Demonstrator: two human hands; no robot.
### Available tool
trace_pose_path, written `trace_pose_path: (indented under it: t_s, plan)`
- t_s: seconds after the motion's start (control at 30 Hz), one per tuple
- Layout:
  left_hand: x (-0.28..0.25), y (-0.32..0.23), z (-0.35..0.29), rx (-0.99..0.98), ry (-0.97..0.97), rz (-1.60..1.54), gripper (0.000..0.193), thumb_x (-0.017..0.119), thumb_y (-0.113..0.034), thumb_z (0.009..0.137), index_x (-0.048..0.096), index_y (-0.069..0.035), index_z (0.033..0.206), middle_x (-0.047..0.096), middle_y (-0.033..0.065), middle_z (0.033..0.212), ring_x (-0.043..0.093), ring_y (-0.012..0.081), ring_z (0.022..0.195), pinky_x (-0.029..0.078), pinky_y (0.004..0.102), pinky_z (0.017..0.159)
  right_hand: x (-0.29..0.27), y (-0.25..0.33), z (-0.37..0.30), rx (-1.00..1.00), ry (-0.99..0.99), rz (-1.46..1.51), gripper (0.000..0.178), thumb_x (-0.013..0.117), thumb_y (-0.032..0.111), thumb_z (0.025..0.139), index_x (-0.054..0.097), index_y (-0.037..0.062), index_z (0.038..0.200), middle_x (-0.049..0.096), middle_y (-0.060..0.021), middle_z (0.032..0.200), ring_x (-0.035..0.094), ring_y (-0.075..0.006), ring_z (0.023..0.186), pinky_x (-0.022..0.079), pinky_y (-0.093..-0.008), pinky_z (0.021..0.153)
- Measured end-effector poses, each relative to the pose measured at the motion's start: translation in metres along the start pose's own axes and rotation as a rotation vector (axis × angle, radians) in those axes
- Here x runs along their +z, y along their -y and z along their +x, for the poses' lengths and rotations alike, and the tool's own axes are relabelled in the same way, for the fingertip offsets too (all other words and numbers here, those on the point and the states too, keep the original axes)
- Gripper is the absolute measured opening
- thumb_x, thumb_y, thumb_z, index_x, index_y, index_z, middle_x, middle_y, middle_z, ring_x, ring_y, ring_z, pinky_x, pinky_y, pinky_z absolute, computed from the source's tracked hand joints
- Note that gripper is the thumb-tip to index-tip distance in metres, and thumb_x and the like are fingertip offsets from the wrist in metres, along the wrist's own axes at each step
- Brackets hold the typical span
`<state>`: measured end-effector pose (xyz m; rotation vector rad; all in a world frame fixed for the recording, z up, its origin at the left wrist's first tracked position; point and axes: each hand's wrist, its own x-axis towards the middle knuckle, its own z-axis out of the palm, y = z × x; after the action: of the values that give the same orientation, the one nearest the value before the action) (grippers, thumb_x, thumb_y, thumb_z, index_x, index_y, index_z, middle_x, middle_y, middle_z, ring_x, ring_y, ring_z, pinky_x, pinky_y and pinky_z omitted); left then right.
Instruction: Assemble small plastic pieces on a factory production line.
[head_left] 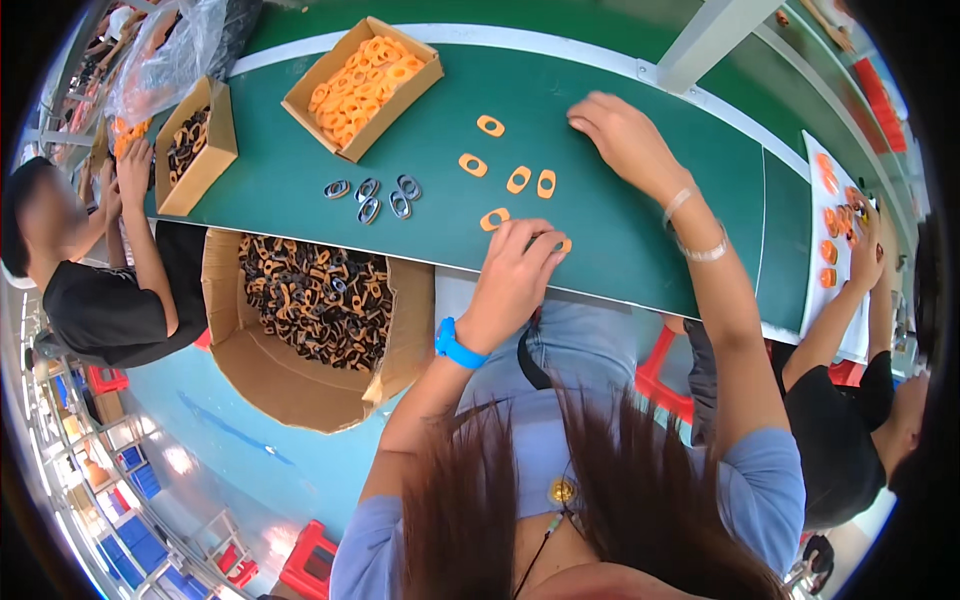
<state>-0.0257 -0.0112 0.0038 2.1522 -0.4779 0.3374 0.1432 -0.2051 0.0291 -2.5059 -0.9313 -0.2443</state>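
Note:
Bent over the near edge of the green table (pixel 640 240), my left hand (pixel 512 275) has its fingers closed on an orange oval ring (pixel 565 246), which shows partly beside the fingertips. Another orange ring (pixel 494 219) lies just beyond its knuckles. Farther out, several more orange rings (pixel 518 180) lie spread flat between my hands. My right hand (pixel 625 140) is farther away, to the right of these rings, its fingers bent and drawn together; whatever is under the fingertips is hidden. To the left lies a small group of dark, shiny oval rings (pixel 400 205).
An open cardboard box (pixel 425 75) of orange rings stands at the back; a smaller box (pixel 222 140) holds dark parts. Below the table edge is a large carton (pixel 280 405) of mixed black-orange pieces. Co-workers sit left (pixel 120 310) and right (pixel 840 430). A metal post (pixel 705 45) rises behind.

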Motion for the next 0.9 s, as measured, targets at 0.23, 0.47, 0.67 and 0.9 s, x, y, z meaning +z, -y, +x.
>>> trace_pose_path:
  t_s: [0.23, 0.47, 0.67, 0.9]
  plan:
    - [0.0, 0.003, 0.004, 0.029, -0.026, -0.02, 0.021, 0.074, -0.001, 0.082, 0.069, -0.003, 0.103, 0.063, 0.0107, 0.102, 0.058, 0.0301, 0.094, 0.049, 0.0405, 0.083, -0.013, 0.063, -0.103, 0.251, -0.063, 0.203, 0.015, 0.063, 0.01, 0.096, 0.071, 0.0037, 0.107, 0.061, -0.0135, 0.092, 0.063, -0.0303, 0.078, 0.051, -0.0388, 0.071]
    - [-0.001, 0.002, 0.007, -0.028, 0.017, -0.051, 0.029, 0.077, -0.003, 0.08, 0.069, -0.003, 0.108, 0.062, 0.0113, 0.112, 0.06, 0.0306, 0.101, 0.05, 0.0396, 0.086, -0.009, 0.051, -0.108, 0.35, -0.249, 0.196, 0.023, 0.074, 0.009, 0.088, 0.073, 0.0042, 0.111, 0.062, -0.0085, 0.095, 0.058, -0.0182, 0.068, 0.049, -0.0325, 0.063]
    - [-0.003, 0.007, 0.0, -0.097, -0.011, -0.086, 0.032, 0.079, -0.005, 0.081, 0.068, -0.001, 0.11, 0.059, 0.0135, 0.121, 0.063, 0.029, 0.101, 0.053, 0.0379, 0.084, -0.019, 0.061, -0.114, 0.387, -0.095, 0.264, 0.028, 0.079, 0.008, 0.082, 0.074, 0.0044, 0.109, 0.065, -0.0065, 0.096, 0.053, -0.0136, 0.066, 0.047, -0.0287, 0.061]
    - [-0.005, 0.01, 0.0, -0.107, 0.007, -0.107, 0.028, 0.078, -0.005, 0.082, 0.069, -0.001, 0.108, 0.059, 0.0132, 0.121, 0.065, 0.027, 0.099, 0.053, 0.037, 0.081, -0.013, 0.1, -0.106, 0.315, -0.095, 0.473, 0.023, 0.076, 0.006, 0.086, 0.074, 0.0028, 0.109, 0.069, -0.0091, 0.097, 0.06, -0.015, 0.071, 0.049, -0.0285, 0.063]
